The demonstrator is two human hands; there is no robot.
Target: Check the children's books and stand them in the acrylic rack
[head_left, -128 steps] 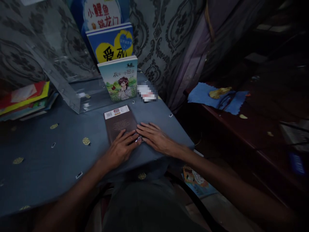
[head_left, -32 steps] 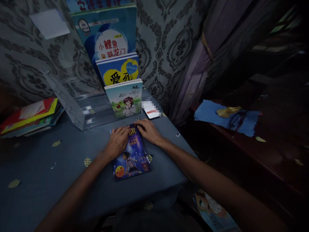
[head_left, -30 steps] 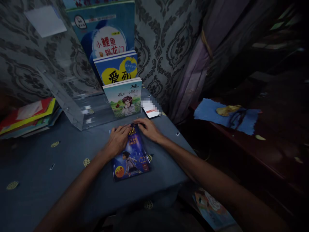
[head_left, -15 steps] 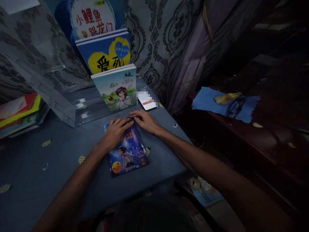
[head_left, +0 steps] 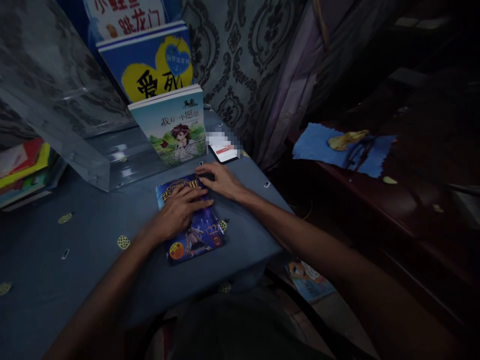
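A blue-purple book with a glossy cover lies face up near the table's right edge. My left hand rests flat on its upper half, fingers spread, covering part of the picture. At the book's top right corner, my right hand has thumb and fingers closed around a small black object, too dark to name. Just beyond stands a book with a girl on its cover, leaning in a clear acrylic rack. Behind it are a blue book with a yellow heart and another blue book.
A phone with a lit screen lies beyond my right hand. Colourful books are stacked at the left. To the right, a dark red surface holds a blue cloth. Another book is low beside the table.
My left hand has slid down the cover, baring the title at its top. My right hand now shows the small black object more clearly. The whole view has shifted slightly.
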